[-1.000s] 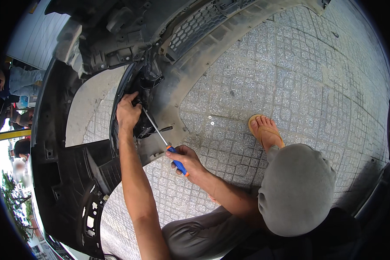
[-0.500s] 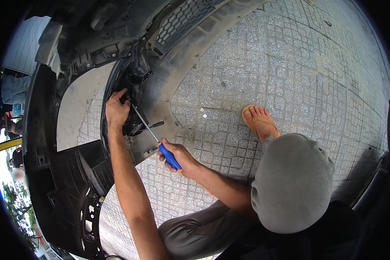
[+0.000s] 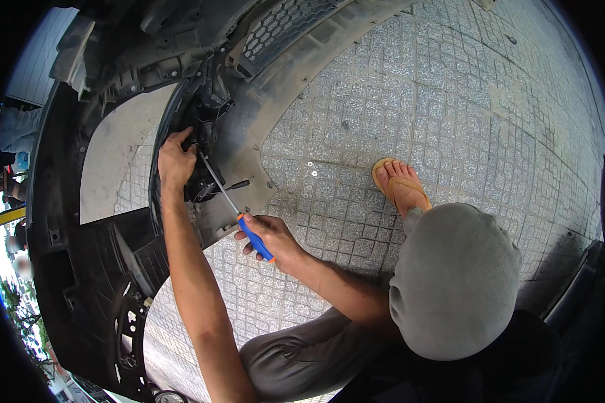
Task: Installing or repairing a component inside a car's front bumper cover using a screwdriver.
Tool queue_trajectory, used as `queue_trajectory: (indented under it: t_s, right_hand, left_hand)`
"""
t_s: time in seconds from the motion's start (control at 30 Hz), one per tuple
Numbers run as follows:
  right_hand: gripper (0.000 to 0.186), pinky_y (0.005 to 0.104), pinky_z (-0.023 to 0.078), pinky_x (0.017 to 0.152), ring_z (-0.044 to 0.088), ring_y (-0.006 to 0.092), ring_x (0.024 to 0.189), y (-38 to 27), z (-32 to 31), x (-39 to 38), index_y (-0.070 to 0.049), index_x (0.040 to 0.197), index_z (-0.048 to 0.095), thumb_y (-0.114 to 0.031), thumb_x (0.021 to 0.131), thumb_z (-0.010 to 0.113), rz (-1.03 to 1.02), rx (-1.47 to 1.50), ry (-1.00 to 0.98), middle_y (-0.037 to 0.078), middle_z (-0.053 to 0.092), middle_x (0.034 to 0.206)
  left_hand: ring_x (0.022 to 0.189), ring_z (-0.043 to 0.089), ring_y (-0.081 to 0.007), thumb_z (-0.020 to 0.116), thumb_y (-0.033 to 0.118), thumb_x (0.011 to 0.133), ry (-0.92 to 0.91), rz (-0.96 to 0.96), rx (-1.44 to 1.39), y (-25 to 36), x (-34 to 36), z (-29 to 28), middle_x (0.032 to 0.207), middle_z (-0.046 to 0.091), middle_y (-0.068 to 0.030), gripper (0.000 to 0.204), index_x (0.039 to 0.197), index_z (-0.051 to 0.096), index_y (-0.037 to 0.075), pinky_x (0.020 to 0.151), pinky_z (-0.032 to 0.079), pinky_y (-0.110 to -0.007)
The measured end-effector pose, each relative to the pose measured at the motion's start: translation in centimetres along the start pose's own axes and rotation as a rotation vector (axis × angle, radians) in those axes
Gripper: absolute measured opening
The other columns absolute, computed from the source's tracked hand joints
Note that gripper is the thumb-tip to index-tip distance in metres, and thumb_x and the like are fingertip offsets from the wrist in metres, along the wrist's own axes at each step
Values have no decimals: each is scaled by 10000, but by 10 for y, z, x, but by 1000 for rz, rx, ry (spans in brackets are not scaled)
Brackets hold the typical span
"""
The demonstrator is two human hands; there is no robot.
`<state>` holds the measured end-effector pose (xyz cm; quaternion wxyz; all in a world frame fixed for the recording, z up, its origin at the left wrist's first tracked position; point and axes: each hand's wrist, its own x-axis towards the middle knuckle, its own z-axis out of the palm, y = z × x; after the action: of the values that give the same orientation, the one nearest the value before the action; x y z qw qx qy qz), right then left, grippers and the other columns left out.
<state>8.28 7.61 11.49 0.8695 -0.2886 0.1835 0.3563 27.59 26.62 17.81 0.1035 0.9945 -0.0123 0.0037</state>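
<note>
— Looking at the screwdriver (image 3: 238, 201), which way does it lie from the right hand (image 3: 270, 238)?

— Its blue and orange handle sits inside that hand's closed grip, just left of the frame's centre. The thin shaft runs up and to the left, a long slanted line, and its tip ends in the dark recess of the car bumper (image 3: 249, 127), right beside the left hand (image 3: 175, 158).

— So the left hand is nearer the tip?

— Yes, much nearer. It rests on the black bracket (image 3: 205, 178) in the upper left of the frame, fingers curled over its edge. Whether they pinch anything small there I cannot tell.

— And the arms?

— The left forearm reaches straight up from the lower edge, almost fully stretched. The right one comes in from the lower right, bent, wrist cocked so the handle lines up with the shaft.

— Anything else close by?

— A sandalled foot (image 3: 400, 185) on the paved floor (image 3: 450, 101), right of centre, well apart from the tool.
</note>
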Motion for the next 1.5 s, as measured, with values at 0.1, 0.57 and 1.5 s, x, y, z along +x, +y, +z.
queue_trajectory:
  t_s: [0.1, 0.57, 1.5]
  right_hand:
    - [548, 229, 433, 447, 622, 104, 605, 2, 7, 1, -17, 1156, 626, -544, 1017, 575, 11, -3, -59, 68, 676, 890]
    - [408, 263, 472, 457, 639, 117, 657, 3, 0, 1, -58, 997, 570, -400, 915, 776, -36, -31, 84, 48, 635, 896]
    - [294, 272, 438, 468, 570, 139, 673, -6, 1, 2, -98, 1082, 574, -314, 959, 731, -61, -123, 91, 27, 590, 875]
  left_hand:
    - [1147, 648, -373, 709, 84, 833, 14, 3, 19, -10, -2, -4, 1242, 676, -187, 441, 1273, 696, 76, 1006, 501, -405]
    - [1219, 619, -366, 705, 99, 856, 34, -13, -9, -7, -2, 7, 1289, 665, -176, 435, 1290, 687, 79, 1061, 477, -402]
    - [1223, 619, -333, 709, 164, 858, 33, -220, -88, 6, -11, 5, 1304, 658, -113, 451, 1308, 687, 139, 1021, 515, -426]
